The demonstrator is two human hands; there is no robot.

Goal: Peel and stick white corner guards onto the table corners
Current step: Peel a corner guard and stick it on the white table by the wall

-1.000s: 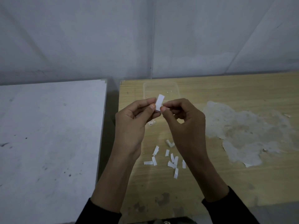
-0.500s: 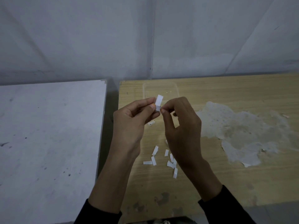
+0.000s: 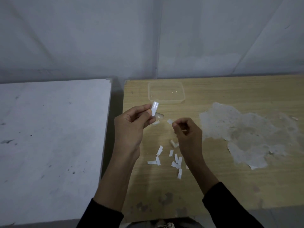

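My left hand (image 3: 131, 127) pinches a small corner guard (image 3: 155, 108) between thumb and forefinger, its white strip standing up and a clear part showing below it. My right hand (image 3: 187, 135) is a little to the right and lower, apart from the left, and pinches a small white backing piece (image 3: 169, 121) at its fingertips. Both hands hover over the left part of the wooden table (image 3: 230, 186), near its far left corner (image 3: 126, 82). Several peeled white backing strips (image 3: 176, 160) lie on the wood below my hands.
A clear plastic container (image 3: 166, 93) stands at the back of the wooden table. A large patch of pale torn residue (image 3: 246, 134) covers the wood to the right. A white table (image 3: 52, 142) stands to the left across a dark gap (image 3: 113, 122). The wall is close behind.
My hands were together on the guard; now the right hand has pulled away down and to the right with a small white backing piece. The left hand stays holding the guard.
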